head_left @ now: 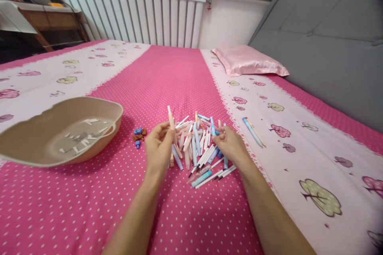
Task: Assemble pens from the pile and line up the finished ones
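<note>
A heap of pens in pink, white and blue lies on the pink dotted bedspread. My left hand is closed around a pink pen, which stands upright above my fingers at the heap's left edge. On the right side of the heap rests my right hand, fingers curled down onto the pens; what they grip is hidden. Two more pens lie apart to the right of the heap.
A beige plastic basin with several small white pieces inside sits at the left. Small blue and brown bits lie between basin and heap. A pink pillow, a grey headboard and a white radiator stand beyond.
</note>
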Demonstrator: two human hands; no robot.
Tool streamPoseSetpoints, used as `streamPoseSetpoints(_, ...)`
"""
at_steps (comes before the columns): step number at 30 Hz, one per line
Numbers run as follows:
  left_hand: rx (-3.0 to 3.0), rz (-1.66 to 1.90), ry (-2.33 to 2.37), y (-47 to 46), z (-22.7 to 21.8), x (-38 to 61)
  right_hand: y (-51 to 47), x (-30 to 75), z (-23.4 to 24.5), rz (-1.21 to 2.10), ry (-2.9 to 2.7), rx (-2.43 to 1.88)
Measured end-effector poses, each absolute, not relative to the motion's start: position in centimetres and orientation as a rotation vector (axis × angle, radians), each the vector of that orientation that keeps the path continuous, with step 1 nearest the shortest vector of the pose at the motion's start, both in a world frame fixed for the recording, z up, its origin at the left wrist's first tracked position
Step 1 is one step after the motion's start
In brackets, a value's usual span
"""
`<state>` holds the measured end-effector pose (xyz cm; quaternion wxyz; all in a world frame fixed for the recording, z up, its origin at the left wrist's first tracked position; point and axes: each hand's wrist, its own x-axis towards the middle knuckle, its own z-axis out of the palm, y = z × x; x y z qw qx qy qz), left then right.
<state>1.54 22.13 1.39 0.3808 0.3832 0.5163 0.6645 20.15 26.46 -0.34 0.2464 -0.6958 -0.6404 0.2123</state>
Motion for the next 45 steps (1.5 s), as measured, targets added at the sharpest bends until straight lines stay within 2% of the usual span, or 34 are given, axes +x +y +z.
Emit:
streamPoseSetpoints(9,0.839,1.903,1.413,22.2,1.7,1.5,27.3,20.5,-1.8,0.148,-1.969,-1.669)
streamPoseSetpoints(16,0.825,1.892,1.387,22.2,1.6,1.6,27.7,20.2,-2.9,0.212,-2.145,-1.65)
streamPoseSetpoints(22,0.851,1.829,1.348,22.0,1.6,1.9,27.0,20.1,-1.3,0.248,-1.807,-1.697)
streamPoseSetpoints(32,0.859,1.743,1.286,21.9,1.4,2.2,26.3,20.0,0.2,0.275,-1.294,-1.473)
streamPoseSetpoints(38,0.858,1.772,1.328,21.9,1.8,2.2,26.7,21.1,0.3,0.253,-1.234,-1.465)
streamPoseSetpoints(45,0.769,1.861,1.401,22.2,2.0,1.2,27.2,21.2,-0.8,0.394,-1.327,-1.48)
